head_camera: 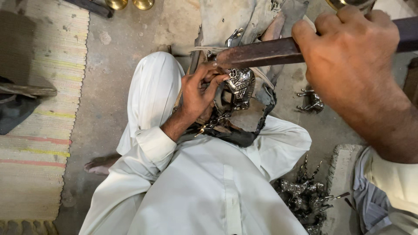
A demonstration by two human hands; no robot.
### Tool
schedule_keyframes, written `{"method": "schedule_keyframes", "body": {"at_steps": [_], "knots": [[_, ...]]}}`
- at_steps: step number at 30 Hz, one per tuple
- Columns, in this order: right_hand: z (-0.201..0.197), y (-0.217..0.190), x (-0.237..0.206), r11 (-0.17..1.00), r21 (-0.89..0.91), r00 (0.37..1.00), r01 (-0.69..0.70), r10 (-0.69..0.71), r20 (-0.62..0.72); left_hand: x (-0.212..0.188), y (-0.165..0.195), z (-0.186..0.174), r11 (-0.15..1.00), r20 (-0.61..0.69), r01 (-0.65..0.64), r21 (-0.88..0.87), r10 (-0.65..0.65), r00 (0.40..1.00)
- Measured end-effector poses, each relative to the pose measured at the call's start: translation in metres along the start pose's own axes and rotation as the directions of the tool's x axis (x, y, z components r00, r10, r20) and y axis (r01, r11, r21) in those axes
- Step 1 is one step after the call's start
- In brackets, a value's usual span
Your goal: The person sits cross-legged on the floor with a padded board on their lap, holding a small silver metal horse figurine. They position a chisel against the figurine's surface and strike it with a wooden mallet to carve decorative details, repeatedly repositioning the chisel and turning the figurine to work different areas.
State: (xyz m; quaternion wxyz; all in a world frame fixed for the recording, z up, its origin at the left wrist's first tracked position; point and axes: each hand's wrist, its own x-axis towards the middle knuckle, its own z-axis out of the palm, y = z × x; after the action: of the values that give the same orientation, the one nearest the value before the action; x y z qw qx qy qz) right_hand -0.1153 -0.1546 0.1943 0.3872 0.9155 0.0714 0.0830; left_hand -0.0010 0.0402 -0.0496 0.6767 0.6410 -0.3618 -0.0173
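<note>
Right hand [352,61] is clamped in a full fist round the near end of a long flat file [261,52], a dark rusty bar that slants left across the scene to the workpiece. Left hand [200,93] is pinched shut on a shiny silver casting [240,85], fingertips pressing it against a worn block over the lap, right under the file's tip. File and casting look to be touching, though the thumb hides the exact spot.

How far along? My read: midway through one piece among many. The casting already gleams on its ornate face, so much of the finishing seems done there, with the edge under the file in hand. One similar figure [311,102] lies alone on the floor to the right, and a heap of figures [305,198] sits near the right knee; whether those are finished or waiting, I can't tell.

Packages, labels, signs: none to be seen. What's around instead is a striped mat [35,130] on the left, two brass cups [130,3] at the far edge, a grey cloth [235,17] beyond the block, and bare concrete floor [113,65] between.
</note>
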Motion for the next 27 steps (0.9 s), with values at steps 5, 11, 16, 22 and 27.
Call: {"method": "schedule_keyframes", "body": {"at_steps": [5,11,16,22,27], "knots": [[0.008,0.008,-0.003,0.992,0.126,1.0,0.004,-0.004,0.002,-0.002,0.003,0.001,0.999,0.011,0.002,-0.053,-0.002,1.0],[0.003,0.001,0.004,0.999,0.021,1.0,0.026,-0.026,0.003,-0.006,0.001,0.003,0.999,-0.018,0.046,0.014,-0.046,0.999],[0.0,-0.001,0.015,0.998,-0.035,0.998,0.046,-0.044,0.037,-0.004,-0.001,0.005,0.999,-0.028,-0.012,0.035,0.013,1.0],[-0.017,0.006,0.024,0.989,0.147,0.997,-0.019,0.008,0.075,-0.007,-0.002,0.006,1.0,-0.016,-0.003,0.001,0.003,1.0],[-0.02,0.0,0.029,0.989,0.131,0.998,0.063,-0.065,0.018,-0.011,-0.004,0.008,0.998,-0.009,0.041,0.05,-0.041,0.999]]}}
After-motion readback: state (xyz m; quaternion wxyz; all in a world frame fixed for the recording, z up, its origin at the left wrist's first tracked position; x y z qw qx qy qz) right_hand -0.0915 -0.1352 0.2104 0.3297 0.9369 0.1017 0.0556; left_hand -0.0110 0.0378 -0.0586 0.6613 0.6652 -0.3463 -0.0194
